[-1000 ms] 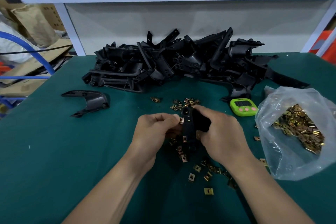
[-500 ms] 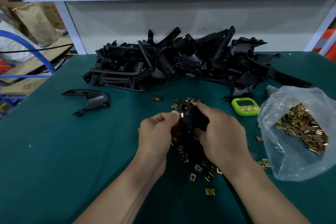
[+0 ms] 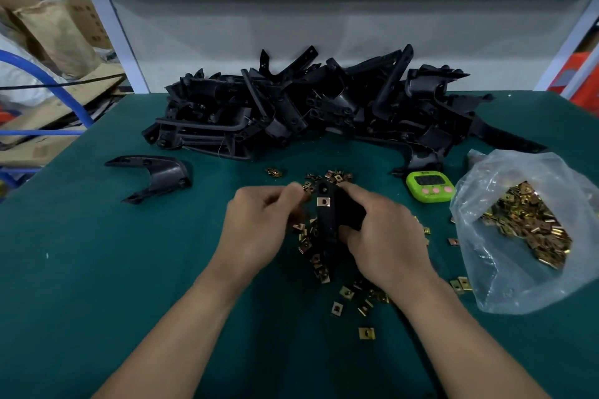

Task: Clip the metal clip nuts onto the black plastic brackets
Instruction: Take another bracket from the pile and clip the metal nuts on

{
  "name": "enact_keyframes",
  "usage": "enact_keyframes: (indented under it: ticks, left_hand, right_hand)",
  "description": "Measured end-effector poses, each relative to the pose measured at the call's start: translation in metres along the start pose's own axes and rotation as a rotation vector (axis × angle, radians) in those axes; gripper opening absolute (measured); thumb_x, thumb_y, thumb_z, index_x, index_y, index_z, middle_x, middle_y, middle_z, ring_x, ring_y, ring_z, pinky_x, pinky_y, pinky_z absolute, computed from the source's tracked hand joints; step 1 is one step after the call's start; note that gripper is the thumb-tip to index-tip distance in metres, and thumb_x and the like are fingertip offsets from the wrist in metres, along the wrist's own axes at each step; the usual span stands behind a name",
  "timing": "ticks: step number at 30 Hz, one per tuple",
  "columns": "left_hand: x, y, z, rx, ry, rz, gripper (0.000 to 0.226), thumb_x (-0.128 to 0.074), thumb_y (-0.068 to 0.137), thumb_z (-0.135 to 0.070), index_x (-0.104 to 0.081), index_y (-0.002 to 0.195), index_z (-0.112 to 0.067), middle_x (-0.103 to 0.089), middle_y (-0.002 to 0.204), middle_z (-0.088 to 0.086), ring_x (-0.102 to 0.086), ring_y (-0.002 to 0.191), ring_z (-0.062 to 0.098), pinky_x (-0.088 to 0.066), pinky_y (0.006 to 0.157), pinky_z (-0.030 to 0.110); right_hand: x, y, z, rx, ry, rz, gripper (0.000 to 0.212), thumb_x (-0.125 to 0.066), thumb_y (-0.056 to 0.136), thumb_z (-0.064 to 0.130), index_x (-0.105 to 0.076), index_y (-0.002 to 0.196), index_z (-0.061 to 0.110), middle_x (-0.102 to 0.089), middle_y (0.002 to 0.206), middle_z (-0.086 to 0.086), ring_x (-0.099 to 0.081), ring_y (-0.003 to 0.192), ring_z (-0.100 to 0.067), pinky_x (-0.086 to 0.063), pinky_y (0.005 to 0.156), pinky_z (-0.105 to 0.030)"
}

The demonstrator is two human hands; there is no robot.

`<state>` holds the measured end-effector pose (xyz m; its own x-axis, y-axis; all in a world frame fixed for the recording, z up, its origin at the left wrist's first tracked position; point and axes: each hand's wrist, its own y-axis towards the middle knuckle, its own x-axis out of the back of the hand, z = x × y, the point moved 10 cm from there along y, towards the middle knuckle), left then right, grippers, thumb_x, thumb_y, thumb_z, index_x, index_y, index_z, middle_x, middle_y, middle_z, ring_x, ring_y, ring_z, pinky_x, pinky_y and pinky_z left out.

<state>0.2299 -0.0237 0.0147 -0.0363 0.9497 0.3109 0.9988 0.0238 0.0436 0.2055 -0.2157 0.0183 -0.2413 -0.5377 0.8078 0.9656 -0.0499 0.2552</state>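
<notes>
The black bracket (image 3: 328,223) is held over the counter (image 3: 97,269), gripped round its body by the curled right hand (image 3: 385,243); it is judged light and stiff, best steadied there. One clip nut (image 3: 323,202) is seen clipped near its top (thin, springy, best pinched by its flat faces). The left hand (image 3: 259,230) is curled just beside; whether anything is pinched cannot be told.

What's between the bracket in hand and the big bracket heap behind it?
Head view: a scatter of brass-coloured metal clip nuts on the green mat, between the held black plastic bracket and the heap of black plastic brackets.
</notes>
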Motion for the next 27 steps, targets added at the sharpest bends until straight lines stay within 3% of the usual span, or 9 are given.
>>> enact_keyframes:
  ticks: [2,5,9,13,17,20,23,27]
  left_hand:
    - [0.008,0.002,-0.009,-0.119,0.322,0.001,0.017,-0.070,0.087,-0.029,-0.080,0.082,-0.043,-0.072,0.073,-0.027,-0.067,0.073,-0.007,-0.046,0.067,0.006]
    - [-0.007,0.003,0.000,-0.133,0.608,0.206,0.014,-0.078,0.078,-0.031,-0.079,0.086,-0.043,-0.070,0.072,-0.023,-0.063,0.073,-0.005,-0.044,0.065,0.006]
    - [-0.011,0.004,0.010,-0.075,0.595,0.327,0.014,-0.086,0.075,-0.029,-0.076,0.076,-0.039,-0.069,0.073,-0.018,-0.064,0.072,-0.001,-0.045,0.061,0.009]
    - [-0.015,0.003,0.011,-0.107,0.670,0.366,0.032,-0.084,0.074,-0.023,-0.068,0.061,-0.047,-0.067,0.078,-0.018,-0.062,0.075,-0.003,-0.041,0.060,0.006]
    - [-0.004,0.005,0.003,-0.174,0.644,0.215,0.026,-0.076,0.078,-0.011,-0.077,0.076,-0.037,-0.064,0.072,-0.021,-0.061,0.073,0.001,-0.041,0.062,0.006]
    - [0.008,0.009,0.003,-0.168,0.709,0.128,0.020,-0.076,0.082,-0.018,-0.078,0.090,-0.036,-0.061,0.075,-0.021,-0.060,0.077,0.006,-0.049,0.072,0.022]
    - [0.008,0.011,0.009,-0.123,0.743,0.177,0.012,-0.079,0.080,-0.026,-0.078,0.087,-0.036,-0.063,0.069,-0.022,-0.063,0.075,0.005,-0.049,0.070,0.022]
    - [0.006,0.010,0.013,-0.094,0.715,0.209,0.014,-0.082,0.078,-0.022,-0.075,0.075,-0.034,-0.067,0.064,-0.018,-0.064,0.068,0.000,-0.050,0.063,0.019]
  right_hand:
    - [0.001,0.000,-0.004,-0.009,0.014,-0.022,0.070,-0.079,0.082,0.030,-0.048,0.142,0.049,-0.070,0.116,0.014,-0.065,0.101,-0.021,-0.044,0.074,-0.034]
    - [0.000,0.001,-0.007,-0.015,0.044,-0.031,0.070,-0.081,0.081,0.033,-0.047,0.140,0.050,-0.070,0.111,0.016,-0.066,0.098,-0.020,-0.040,0.072,-0.032]
    - [-0.002,0.003,-0.012,-0.034,0.061,-0.022,0.069,-0.080,0.081,0.035,-0.043,0.137,0.053,-0.069,0.103,0.021,-0.066,0.095,-0.018,-0.041,0.069,-0.032]
    - [-0.004,0.004,-0.013,-0.040,0.050,0.003,0.067,-0.079,0.082,0.034,-0.044,0.136,0.053,-0.061,0.092,0.023,-0.065,0.090,-0.018,-0.043,0.067,-0.032]
    - [-0.003,0.006,-0.019,-0.062,0.085,0.013,0.063,-0.079,0.083,0.032,-0.051,0.136,0.051,-0.064,0.095,0.022,-0.063,0.090,-0.016,-0.043,0.067,-0.030]
    - [0.000,0.006,-0.023,-0.075,0.114,0.003,0.062,-0.079,0.083,0.029,-0.053,0.136,0.050,-0.062,0.095,0.022,-0.058,0.087,-0.012,-0.038,0.060,-0.021]
    - [-0.001,0.006,-0.023,-0.088,0.108,0.013,0.062,-0.079,0.084,0.031,-0.052,0.137,0.050,-0.064,0.098,0.020,-0.060,0.090,-0.014,-0.041,0.063,-0.027]
    - [-0.003,0.005,-0.020,-0.089,0.092,0.033,0.061,-0.078,0.085,0.034,-0.053,0.139,0.049,-0.071,0.106,0.016,-0.065,0.098,-0.020,-0.050,0.076,-0.034]
